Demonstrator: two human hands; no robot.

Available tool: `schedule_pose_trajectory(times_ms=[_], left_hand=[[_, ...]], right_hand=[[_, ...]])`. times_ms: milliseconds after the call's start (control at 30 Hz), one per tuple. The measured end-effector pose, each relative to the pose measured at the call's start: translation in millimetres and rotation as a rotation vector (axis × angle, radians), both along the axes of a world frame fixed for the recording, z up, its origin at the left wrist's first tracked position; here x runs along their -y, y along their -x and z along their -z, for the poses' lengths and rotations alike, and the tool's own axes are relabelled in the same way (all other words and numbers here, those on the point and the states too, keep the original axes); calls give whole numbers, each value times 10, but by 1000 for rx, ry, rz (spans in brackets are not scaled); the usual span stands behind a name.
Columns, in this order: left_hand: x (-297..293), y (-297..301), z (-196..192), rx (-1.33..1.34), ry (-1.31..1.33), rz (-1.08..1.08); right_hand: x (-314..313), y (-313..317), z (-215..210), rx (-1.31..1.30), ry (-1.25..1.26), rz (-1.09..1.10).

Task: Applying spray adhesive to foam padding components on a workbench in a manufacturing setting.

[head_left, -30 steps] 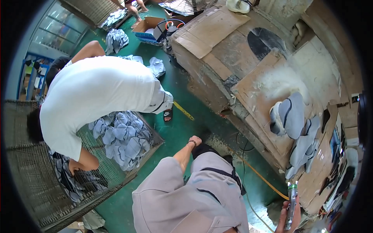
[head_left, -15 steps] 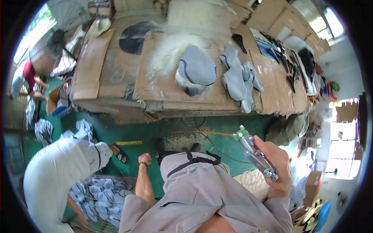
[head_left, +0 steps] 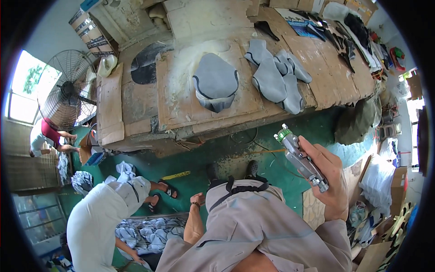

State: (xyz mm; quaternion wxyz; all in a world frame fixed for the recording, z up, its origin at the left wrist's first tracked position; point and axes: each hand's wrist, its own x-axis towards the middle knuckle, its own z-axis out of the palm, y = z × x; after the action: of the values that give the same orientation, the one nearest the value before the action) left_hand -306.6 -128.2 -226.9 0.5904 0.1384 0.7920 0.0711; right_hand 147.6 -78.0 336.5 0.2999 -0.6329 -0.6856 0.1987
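Observation:
My right hand [head_left: 330, 174] is wrapped round a grey metal spray gun [head_left: 300, 157] with a green ring near its nozzle. It holds the gun raised off the floor, apart from the cardboard-covered table [head_left: 213, 119]. Low beside my hip, my left hand [head_left: 198, 198] is closed in a fist with nothing showing in it. On the table ahead sits a stack of grey shaped fabric pieces [head_left: 215, 75] with black edging, surrounded by pale residue. To its right lie several loose grey pieces [head_left: 271, 85], partly overlapping.
A co-worker in white [head_left: 97, 222] bends at my left over a rack of grey pieces [head_left: 152, 233]. Another person [head_left: 47, 136] is at the far left near a large fan [head_left: 68, 90]. Black pieces [head_left: 337, 43] lie on the table's right. A hose [head_left: 260, 152] crosses the floor.
The view has swung left and the table stack now appears slightly further left. My right hand still holds the spray gun; my left fist stays low at my side.

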Motion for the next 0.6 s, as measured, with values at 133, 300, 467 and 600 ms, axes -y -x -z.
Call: schedule_pose_trajectory(times_ms=[133, 300, 467, 600], left_hand=[[-68, 182, 119, 61, -1, -62], [-400, 164, 158, 71, -24, -83], [-757, -23, 58, 124, -113, -5], [-845, -106, 63, 121, -133, -10]], right_hand=[[60, -63, -8, -60, 28, -21], [71, 4, 65, -122, -17, -44], [-27, -5, 137, -109, -13, 20], [7, -41, 108, -108, -21, 95]])
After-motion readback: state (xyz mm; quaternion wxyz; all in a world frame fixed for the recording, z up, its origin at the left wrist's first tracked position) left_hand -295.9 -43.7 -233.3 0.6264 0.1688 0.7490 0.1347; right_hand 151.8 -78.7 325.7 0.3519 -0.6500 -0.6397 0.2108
